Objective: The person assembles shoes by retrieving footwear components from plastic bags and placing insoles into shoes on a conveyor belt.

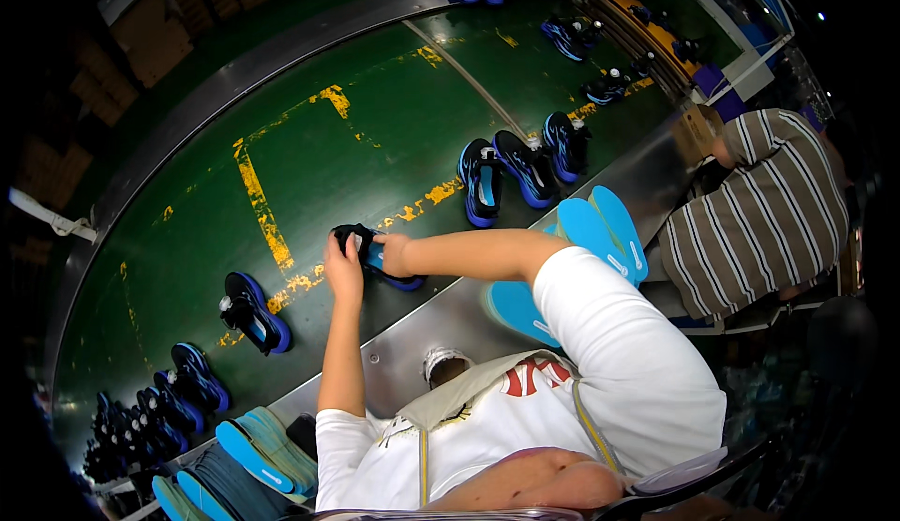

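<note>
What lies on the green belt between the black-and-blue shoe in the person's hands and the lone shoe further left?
Only worn yellow painted markings on bare belt, seen in the head view.

bright overhead light, sharp centre, dark curved fisheye rim

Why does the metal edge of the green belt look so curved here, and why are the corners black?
In the head view, the fisheye lens bends straight lines near the rim, so the metal rail arcs around the green belt; the corners lie outside the lens circle, hence black. Overhead light glares on the rail. The shoe between the left hand and right hand looks fairly sharp; far shoes are small and soft.
</note>
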Demonstrator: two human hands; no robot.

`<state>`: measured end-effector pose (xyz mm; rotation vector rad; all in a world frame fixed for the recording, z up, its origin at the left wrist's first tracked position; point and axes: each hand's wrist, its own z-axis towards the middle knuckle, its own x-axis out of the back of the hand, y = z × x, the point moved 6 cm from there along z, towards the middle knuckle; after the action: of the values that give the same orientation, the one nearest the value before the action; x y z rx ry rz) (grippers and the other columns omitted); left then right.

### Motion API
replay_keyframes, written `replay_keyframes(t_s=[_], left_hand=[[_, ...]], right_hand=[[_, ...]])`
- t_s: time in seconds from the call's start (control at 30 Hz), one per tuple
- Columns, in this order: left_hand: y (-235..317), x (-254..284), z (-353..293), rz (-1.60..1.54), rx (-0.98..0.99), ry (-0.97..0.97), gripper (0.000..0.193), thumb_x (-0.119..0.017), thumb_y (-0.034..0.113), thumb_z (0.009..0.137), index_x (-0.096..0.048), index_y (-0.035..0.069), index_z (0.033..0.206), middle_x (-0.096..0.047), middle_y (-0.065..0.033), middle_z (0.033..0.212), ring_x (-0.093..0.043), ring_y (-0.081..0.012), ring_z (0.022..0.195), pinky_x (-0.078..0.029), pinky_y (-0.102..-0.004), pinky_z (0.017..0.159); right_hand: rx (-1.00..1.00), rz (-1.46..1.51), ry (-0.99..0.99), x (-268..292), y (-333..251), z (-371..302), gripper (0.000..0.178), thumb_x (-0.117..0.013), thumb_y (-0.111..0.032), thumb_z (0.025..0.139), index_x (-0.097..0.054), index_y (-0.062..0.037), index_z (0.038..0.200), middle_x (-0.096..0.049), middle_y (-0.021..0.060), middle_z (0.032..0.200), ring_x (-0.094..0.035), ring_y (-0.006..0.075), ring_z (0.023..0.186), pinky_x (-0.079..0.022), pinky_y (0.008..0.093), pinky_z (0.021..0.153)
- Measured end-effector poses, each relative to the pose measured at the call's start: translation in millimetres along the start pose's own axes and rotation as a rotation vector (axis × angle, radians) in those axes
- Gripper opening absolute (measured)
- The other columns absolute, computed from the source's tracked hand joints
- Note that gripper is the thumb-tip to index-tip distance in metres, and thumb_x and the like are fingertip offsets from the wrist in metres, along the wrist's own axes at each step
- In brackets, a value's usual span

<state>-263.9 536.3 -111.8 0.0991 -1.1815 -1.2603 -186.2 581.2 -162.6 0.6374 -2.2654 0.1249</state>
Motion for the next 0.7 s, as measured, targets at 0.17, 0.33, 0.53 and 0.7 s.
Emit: replay_keyframes(t_s=[0.17, 0.33, 0.53, 0.7], left_hand=[[13, -3, -3, 0.161, -0.017, -0.256, 0.031, -0.054, 0.016, 0.075, -0.040, 0.002, 0.099, -0.039, -0.0191, 0.101, -0.050, -0.0395, 0.074, -0.043, -0.0420, 0.060], [16, -15, -4, 0.137, 0.015, -0.494, 0.035, -0.056, 0.014, 0.072, -0.033, 0.002, 0.094, -0.033, -0.0210, 0.105, -0.051, -0.0408, 0.071, -0.044, -0.0443, 0.059], [0, -10, 11, 0.200, -0.058, -0.628, 0.029, -0.055, 0.014, 0.073, -0.033, 0.000, 0.088, -0.036, -0.0226, 0.093, -0.049, -0.0428, 0.070, -0.043, -0.0451, 0.057], [9, -12, 15, 0.481, -0.140, -0.767, 0.020, -0.035, 0.025, 0.085, -0.040, 0.006, 0.090, -0.043, -0.0212, 0.093, -0.051, -0.0409, 0.068, -0.044, -0.0448, 0.056]], right_hand=[[-0.107, 0.644, -0.002, 21, -6, -54, 0.042, -0.033, -0.032, 0.076, -0.061, -0.0019, 0.085, -0.059, 0.0111, 0.084, -0.050, 0.0159, 0.096, 0.000, 0.0401, 0.100], [-0.289, 0.563, 0.085, 11, -14, -52, 0.044, -0.038, -0.031, 0.073, -0.053, 0.0034, 0.096, -0.059, 0.0099, 0.083, -0.051, 0.0201, 0.095, 0.003, 0.0418, 0.099], [-0.438, 0.892, 1.047, -6, -39, -95, 0.052, -0.053, -0.017, 0.064, -0.040, -0.0040, 0.113, -0.034, 0.0133, 0.122, -0.027, 0.0236, 0.117, -0.013, 0.0513, 0.095], [-0.808, 0.897, 1.014, -72, -90, -186, 0.055, -0.055, -0.021, 0.066, -0.038, -0.0073, 0.116, -0.027, 0.0137, 0.127, -0.020, 0.0255, 0.121, -0.012, 0.0511, 0.095]])
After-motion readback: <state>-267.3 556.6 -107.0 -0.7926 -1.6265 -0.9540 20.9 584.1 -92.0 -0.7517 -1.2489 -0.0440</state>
